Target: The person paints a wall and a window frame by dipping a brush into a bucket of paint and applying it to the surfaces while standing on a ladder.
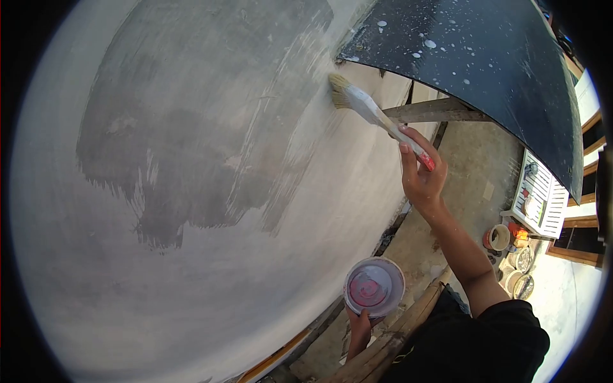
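Right hand (pixel 424 182): I saw it clamped on the brush (pixel 365 105), which reached up-left.
Left hand (pixel 360 329): clasped the bucket (pixel 397 286), below the right hand.
Wall (pixel 191 127): stood left of both hands, grey-patched.
Spotted panel (pixel 485 70): hung above the right hand.

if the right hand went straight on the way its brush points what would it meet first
Most likely the wall, with the brush reaching it before the right hand itself. The bristles look very near it or already touching; one view leaves that depth unclear.
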{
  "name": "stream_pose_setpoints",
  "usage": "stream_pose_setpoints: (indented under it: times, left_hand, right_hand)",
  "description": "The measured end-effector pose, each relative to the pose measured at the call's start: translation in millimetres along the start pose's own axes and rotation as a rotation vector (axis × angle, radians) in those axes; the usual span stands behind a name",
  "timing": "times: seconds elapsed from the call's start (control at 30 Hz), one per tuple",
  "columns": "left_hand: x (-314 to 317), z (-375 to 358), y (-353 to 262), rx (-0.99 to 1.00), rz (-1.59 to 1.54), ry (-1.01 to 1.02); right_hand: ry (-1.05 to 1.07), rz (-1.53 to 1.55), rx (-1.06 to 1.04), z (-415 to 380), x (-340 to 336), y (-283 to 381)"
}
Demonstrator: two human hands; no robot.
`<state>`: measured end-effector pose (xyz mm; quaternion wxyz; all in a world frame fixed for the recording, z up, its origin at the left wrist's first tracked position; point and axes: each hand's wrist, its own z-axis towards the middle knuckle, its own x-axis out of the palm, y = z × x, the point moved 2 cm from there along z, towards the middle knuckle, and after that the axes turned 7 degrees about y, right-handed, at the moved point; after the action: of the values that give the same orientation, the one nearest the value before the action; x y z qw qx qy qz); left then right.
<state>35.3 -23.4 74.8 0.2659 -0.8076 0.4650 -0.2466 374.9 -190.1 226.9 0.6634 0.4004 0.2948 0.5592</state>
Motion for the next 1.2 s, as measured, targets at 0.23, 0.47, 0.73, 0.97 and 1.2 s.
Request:
stream_pose_setpoints:
  times: [0.23,0.47,0.73,0.97,1.2]
  left_hand:
    - [11,-5,-13,-0.053,0.008,0.023]
    - [9,1,-9,-0.044,0.050,0.046]
    - [1,6,4,-0.015,0.003,0.024]
    - [4,5,-8,-0.053,0.063,0.031]
    - [-25,19,17,-0.050,0.029,-0.003]
  right_hand:
    - [0.341,0.108,-0.281,-101,45,56]
    - [0.568,0.281,-0.351,-91,46,46]
    - [0.089,0.107,-0.156,19,2,29]
    - [0.137,-0.025,-0.404,-12,43,79]
    - [0.495,0.354,-0.518,-78,69,118]
